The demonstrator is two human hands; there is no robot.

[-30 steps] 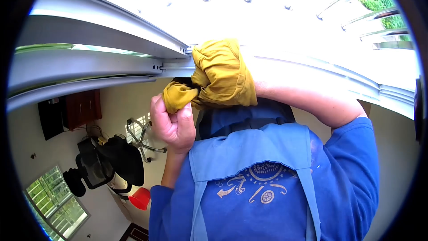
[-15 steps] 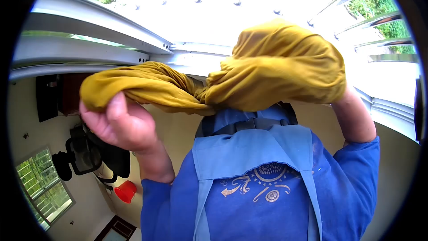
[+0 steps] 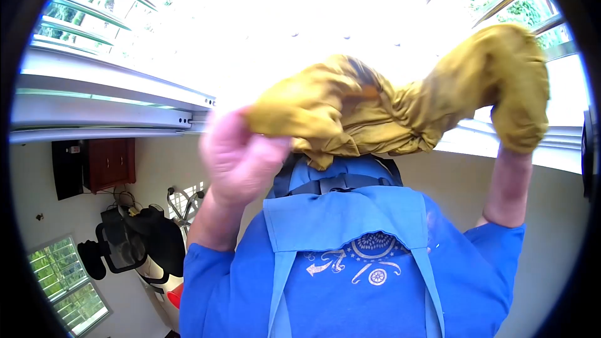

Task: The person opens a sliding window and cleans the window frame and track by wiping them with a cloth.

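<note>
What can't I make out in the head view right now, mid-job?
Head view:
Right hand: hidden by the mustard cloth, so its grip is unknown.
Left hand: blurred, fingertips unclear against the cloth.
Red object: partly covered by the left sleeve.
Scene outside: middle washed out by glare.

You wear a bright blue T-shirt point(image 3: 469, 281) with short sleeves point(image 3: 206, 275), forearms bare below them; your left hand point(image 3: 244, 156) is bare too. Over the shirt lies a lighter blue bib point(image 3: 344, 216), its edge curving in a shallow arch, with two flat straps point(image 3: 282, 294) running down from its corners. Between the straps you carry a pale print point(image 3: 377, 276): part of a round medallion, small stars, curls, an arrow and a wheel-like disc. A dark belt point(image 3: 313, 186) crosses beyond the bib.
</note>
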